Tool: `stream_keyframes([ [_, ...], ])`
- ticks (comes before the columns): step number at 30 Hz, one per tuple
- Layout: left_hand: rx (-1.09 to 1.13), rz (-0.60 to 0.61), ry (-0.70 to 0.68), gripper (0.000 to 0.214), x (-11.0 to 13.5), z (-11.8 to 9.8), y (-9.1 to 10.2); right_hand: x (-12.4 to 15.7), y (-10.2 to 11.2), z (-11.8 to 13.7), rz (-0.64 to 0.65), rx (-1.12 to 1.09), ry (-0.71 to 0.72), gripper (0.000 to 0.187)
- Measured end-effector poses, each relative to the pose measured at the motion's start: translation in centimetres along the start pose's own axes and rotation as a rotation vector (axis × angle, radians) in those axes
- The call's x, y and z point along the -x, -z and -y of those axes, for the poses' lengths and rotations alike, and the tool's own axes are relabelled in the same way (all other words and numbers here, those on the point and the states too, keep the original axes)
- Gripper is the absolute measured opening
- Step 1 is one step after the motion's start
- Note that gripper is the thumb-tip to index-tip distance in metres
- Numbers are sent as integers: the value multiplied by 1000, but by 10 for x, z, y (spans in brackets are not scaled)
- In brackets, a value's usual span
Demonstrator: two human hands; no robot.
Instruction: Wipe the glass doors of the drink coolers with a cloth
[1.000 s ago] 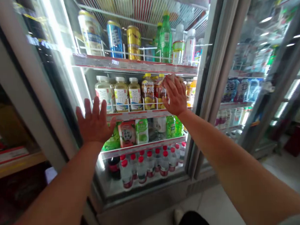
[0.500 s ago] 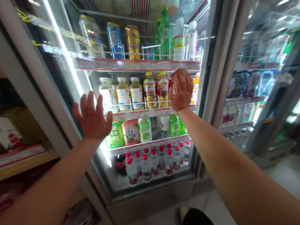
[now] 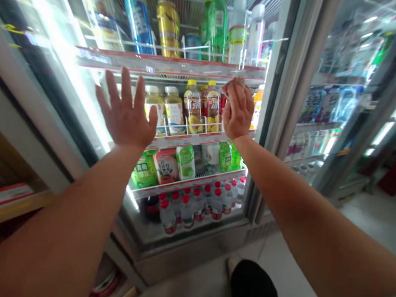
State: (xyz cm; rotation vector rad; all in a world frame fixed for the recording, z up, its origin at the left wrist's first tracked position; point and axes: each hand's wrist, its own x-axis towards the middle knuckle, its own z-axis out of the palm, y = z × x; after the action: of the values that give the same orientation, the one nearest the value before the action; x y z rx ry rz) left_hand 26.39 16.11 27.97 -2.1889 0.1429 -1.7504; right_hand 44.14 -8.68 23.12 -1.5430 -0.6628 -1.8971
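With fingers spread wide, my left hand (image 3: 128,118) is raised at the left side of the drinks cooler's glass door (image 3: 194,241). It holds nothing, and whether its palm rests on the glass I cannot tell. A crumpled, pinkish-brown cloth (image 3: 228,85) is under the fingers of my right hand (image 3: 238,112), near the door's right side. The cloth shows above the fingertips; the rest is hidden by the hand. Behind the glass, between my hands, stand yellow-capped tea bottles (image 3: 193,106) and white-capped jars (image 3: 174,110).
A metal door frame (image 3: 288,76) runs down the right, beside another drinks cooler (image 3: 326,100). Cans (image 3: 168,28) and green bottles (image 3: 218,26) fill the top shelf. Red-capped bottles (image 3: 187,211) stand at the bottom. A wooden shelf (image 3: 21,206) is at left, my trouser leg (image 3: 253,281) below.
My left hand has risen and its fingers have straightened. My right hand stays near the same spot by the bottles, with more cloth showing above its fingers. The view has shifted slightly.
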Motion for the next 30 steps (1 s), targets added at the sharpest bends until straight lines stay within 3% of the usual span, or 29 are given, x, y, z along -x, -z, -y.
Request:
stream_keyframes([
  [6, 55, 0, -9, 60, -2, -2, 2, 2, 3, 2, 82, 0, 4, 52],
  [14, 47, 13, 5, 64, -1, -4, 6, 3, 2, 1, 22, 51, 47, 52],
  [17, 50, 5, 10, 65, -1, -3, 4, 4, 2, 2, 70, 39, 49, 53],
  [20, 34, 9, 23, 66, -2, -2, 1, 9, 10, 3, 312, -52, 204, 53],
  [23, 29, 6, 34, 64, -2, -2, 2, 16, 24, 4, 778, -251, 573, 52],
  [25, 61, 0, 40, 62, -2, -3, 3, 15, 31, 2, 958, -333, 737, 54],
  [27, 102, 15, 39, 63, -2, -3, 5, 7, 30, 3, 863, -322, 685, 52],
  [30, 138, 22, 92, 59, -2, -4, 5, -14, 15, 17, 449, -203, 257, 50],
])
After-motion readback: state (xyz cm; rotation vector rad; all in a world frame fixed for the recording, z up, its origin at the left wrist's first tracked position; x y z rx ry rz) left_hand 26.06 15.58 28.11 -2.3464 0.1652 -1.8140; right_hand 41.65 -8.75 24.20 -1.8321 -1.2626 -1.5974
